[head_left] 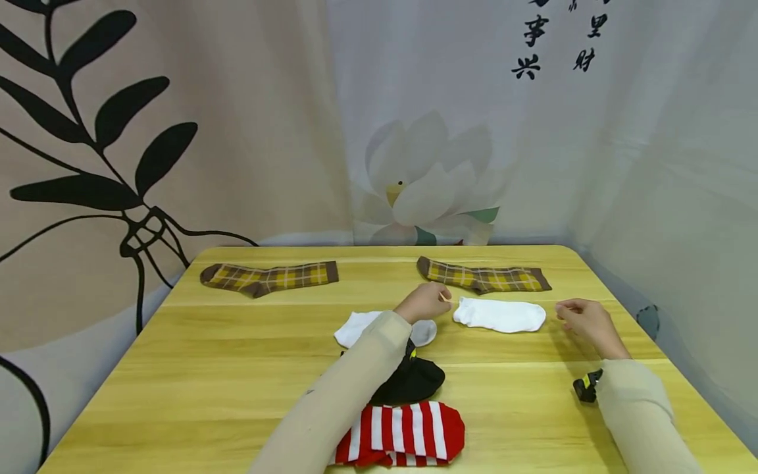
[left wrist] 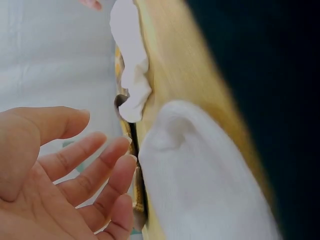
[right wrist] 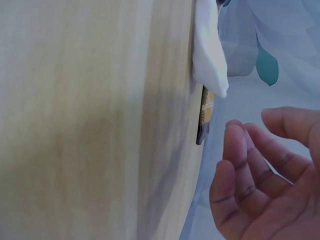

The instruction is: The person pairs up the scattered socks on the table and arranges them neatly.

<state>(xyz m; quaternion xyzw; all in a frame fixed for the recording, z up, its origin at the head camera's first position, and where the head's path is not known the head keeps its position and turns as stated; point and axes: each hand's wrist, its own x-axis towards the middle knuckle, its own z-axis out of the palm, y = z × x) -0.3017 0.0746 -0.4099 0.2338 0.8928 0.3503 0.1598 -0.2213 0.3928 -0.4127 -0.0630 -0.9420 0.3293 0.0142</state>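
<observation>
A white sock (head_left: 500, 315) lies flat between my hands at the right of the table. My left hand (head_left: 425, 301) is just off its left end, and the left wrist view shows that hand's fingers (left wrist: 86, 182) loosely bent with nothing in them. Past the sock's other end is my right hand (head_left: 591, 324), its fingers (right wrist: 245, 170) relaxed and holding nothing. A second white sock (head_left: 355, 326) lies under my left forearm, which hides its middle; it looms close in the left wrist view (left wrist: 200, 175).
Two brown and yellow plaid socks lie along the back, one left (head_left: 284, 278) and one right (head_left: 485, 276). Nearer are a black sock (head_left: 414, 382) and red-and-white striped socks (head_left: 414, 431), partly covered by my left sleeve. A curtain (head_left: 284, 131) hangs behind the wooden table (head_left: 195, 368).
</observation>
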